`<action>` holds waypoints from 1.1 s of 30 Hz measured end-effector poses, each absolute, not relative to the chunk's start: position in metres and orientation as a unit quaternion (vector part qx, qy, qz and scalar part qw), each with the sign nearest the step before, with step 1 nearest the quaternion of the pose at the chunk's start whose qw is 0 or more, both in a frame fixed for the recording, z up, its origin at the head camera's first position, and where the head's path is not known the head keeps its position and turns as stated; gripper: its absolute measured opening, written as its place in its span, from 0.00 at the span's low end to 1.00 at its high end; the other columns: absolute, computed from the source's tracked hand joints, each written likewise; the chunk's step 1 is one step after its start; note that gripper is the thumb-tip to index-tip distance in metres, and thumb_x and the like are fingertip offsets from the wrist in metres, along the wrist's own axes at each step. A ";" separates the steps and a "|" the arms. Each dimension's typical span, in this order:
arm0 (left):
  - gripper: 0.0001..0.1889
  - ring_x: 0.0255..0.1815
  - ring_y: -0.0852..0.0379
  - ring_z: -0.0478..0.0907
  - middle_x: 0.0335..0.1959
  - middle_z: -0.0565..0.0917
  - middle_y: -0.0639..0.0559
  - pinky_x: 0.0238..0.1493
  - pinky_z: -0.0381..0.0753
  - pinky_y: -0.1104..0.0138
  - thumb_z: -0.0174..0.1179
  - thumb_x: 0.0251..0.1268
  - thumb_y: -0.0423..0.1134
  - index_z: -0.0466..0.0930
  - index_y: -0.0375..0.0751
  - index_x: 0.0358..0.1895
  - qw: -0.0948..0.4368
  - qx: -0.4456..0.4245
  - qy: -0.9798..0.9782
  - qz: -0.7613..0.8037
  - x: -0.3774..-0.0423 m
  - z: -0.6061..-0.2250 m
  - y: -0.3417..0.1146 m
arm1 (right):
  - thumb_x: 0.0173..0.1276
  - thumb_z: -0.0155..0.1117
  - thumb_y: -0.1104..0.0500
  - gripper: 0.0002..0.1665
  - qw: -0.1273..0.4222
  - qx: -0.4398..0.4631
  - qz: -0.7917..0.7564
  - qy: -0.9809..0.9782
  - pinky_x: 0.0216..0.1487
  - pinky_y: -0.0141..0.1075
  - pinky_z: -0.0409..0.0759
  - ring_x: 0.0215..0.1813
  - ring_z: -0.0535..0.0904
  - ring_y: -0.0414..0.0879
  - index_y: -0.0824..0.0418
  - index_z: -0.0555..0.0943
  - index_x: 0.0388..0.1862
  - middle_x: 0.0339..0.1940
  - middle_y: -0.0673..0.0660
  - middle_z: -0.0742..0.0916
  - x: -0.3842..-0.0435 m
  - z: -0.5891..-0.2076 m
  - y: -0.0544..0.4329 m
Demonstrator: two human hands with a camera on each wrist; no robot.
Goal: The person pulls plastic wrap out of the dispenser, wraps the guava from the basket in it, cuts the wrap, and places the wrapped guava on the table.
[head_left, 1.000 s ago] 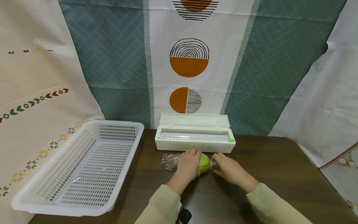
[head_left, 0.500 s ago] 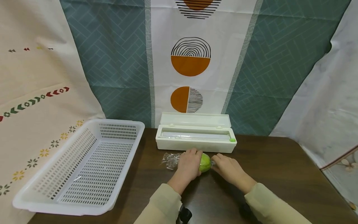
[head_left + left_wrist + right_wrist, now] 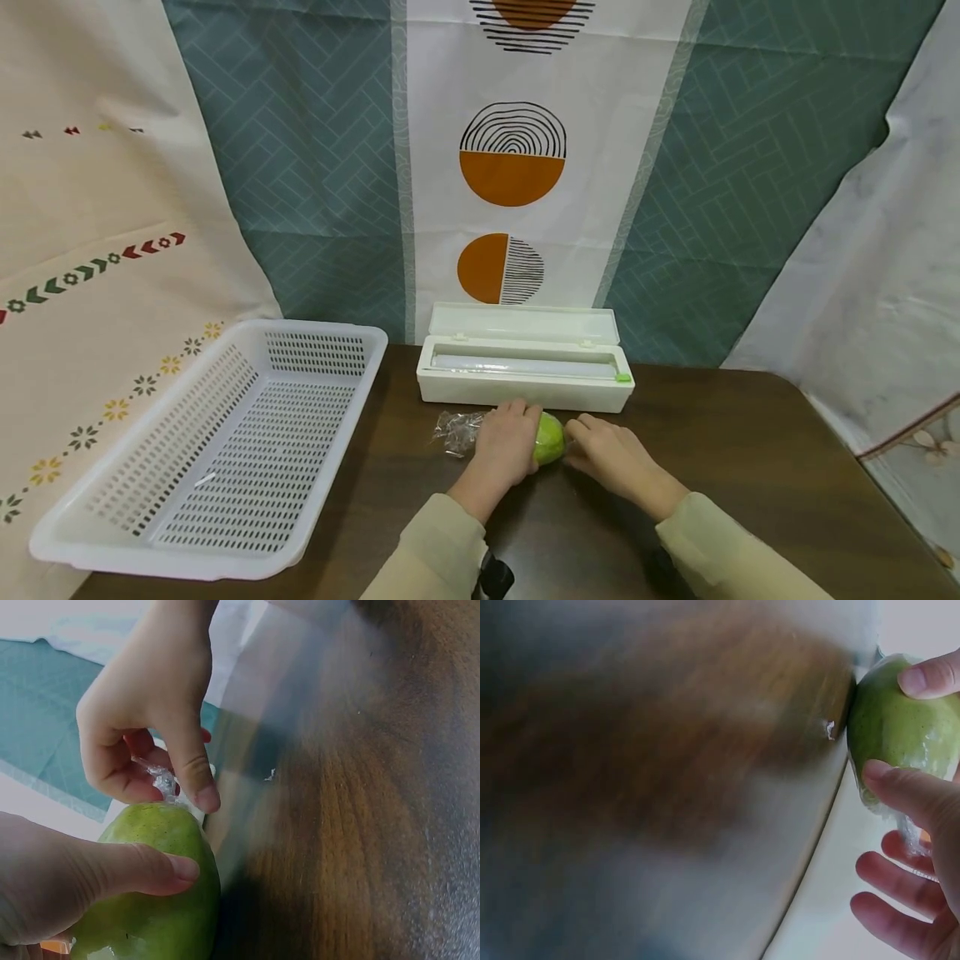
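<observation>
A smooth green oval fruit (image 3: 154,930), wrapped in clear cling film, lies on its side on the dark table. My left hand (image 3: 506,437) grips it from above, its thumb across the near side in the left wrist view. At the fruit's right end the film gathers into a twisted tail (image 3: 163,780). The thumb and curled fingers of my right hand (image 3: 611,454) are around that tail. In the right wrist view the right thumb touches the fruit's tip. Crumpled film (image 3: 457,432) sticks out past the left hand on the other side.
Behind the hands stands a long white film dispenser (image 3: 525,392), lid raised, with a roll inside and a green slider on its edge. A white perforated basket (image 3: 300,533) sits at left. A tiny scrap (image 3: 271,775) lies on the table (image 3: 735,467). Fabric hangs behind.
The right hand's fingers have drawn in closer around the film tail at the fruit's right end. The left hand keeps its grip in the same place.
</observation>
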State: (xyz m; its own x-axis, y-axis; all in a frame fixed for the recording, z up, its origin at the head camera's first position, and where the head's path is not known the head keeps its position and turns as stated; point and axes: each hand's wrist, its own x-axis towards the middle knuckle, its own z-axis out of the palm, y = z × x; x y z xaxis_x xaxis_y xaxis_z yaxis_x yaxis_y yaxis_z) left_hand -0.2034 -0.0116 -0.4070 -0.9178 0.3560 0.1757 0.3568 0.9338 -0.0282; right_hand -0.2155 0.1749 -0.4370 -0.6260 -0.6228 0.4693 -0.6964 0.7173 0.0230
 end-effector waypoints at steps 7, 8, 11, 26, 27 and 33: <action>0.40 0.50 0.52 0.76 0.50 0.78 0.50 0.47 0.79 0.61 0.76 0.39 0.54 0.73 0.46 0.60 0.094 -0.186 -0.978 -0.010 -0.207 -0.405 -0.014 | 0.50 0.75 0.59 0.11 0.238 0.355 0.063 -0.902 0.25 0.30 0.76 0.27 0.78 0.39 0.53 0.80 0.29 0.27 0.47 0.81 -0.218 -0.434 0.173; 0.40 0.51 0.52 0.76 0.50 0.78 0.50 0.48 0.78 0.61 0.76 0.39 0.54 0.73 0.46 0.60 0.094 -0.185 -0.978 -0.012 -0.207 -0.405 -0.014 | 0.50 0.74 0.60 0.10 0.240 0.356 0.063 -0.901 0.25 0.30 0.76 0.27 0.78 0.39 0.53 0.80 0.29 0.28 0.47 0.82 -0.218 -0.434 0.173; 0.41 0.52 0.52 0.76 0.51 0.78 0.50 0.50 0.78 0.60 0.76 0.38 0.53 0.72 0.46 0.61 0.093 -0.183 -0.978 -0.020 -0.209 -0.405 -0.016 | 0.52 0.73 0.62 0.08 0.240 0.361 0.065 -0.899 0.25 0.30 0.77 0.27 0.78 0.39 0.52 0.81 0.28 0.29 0.46 0.83 -0.219 -0.433 0.173; 0.39 0.50 0.53 0.76 0.48 0.78 0.51 0.47 0.78 0.61 0.76 0.38 0.54 0.74 0.47 0.59 0.088 -0.181 -0.980 -0.012 -0.203 -0.407 -0.012 | 0.63 0.62 0.64 0.05 -0.032 0.186 0.423 -0.886 0.24 0.32 0.81 0.22 0.79 0.40 0.66 0.79 0.29 0.20 0.53 0.83 -0.227 -0.433 0.175; 0.39 0.49 0.53 0.76 0.48 0.78 0.51 0.46 0.78 0.61 0.76 0.38 0.54 0.74 0.47 0.59 0.090 -0.180 -0.979 -0.010 -0.203 -0.407 -0.012 | 0.64 0.62 0.64 0.07 -0.049 0.165 0.451 -0.876 0.25 0.35 0.82 0.22 0.81 0.43 0.68 0.78 0.30 0.20 0.55 0.84 -0.227 -0.434 0.175; 0.39 0.50 0.53 0.76 0.49 0.78 0.52 0.46 0.78 0.61 0.76 0.38 0.54 0.74 0.48 0.59 0.094 -0.181 -0.979 -0.004 -0.204 -0.406 -0.012 | 0.63 0.65 0.62 0.09 -0.047 0.136 0.461 -0.875 0.28 0.37 0.83 0.28 0.83 0.47 0.67 0.76 0.34 0.25 0.57 0.85 -0.225 -0.431 0.174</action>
State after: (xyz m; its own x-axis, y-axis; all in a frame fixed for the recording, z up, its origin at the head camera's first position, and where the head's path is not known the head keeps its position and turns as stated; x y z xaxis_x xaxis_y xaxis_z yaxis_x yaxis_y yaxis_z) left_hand -0.2035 -0.0117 -0.4056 -0.9165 0.3542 0.1858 0.3558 0.9342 -0.0260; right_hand -0.2251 0.1744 -0.4313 -0.9584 -0.2819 0.0442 -0.1959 0.5373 -0.8203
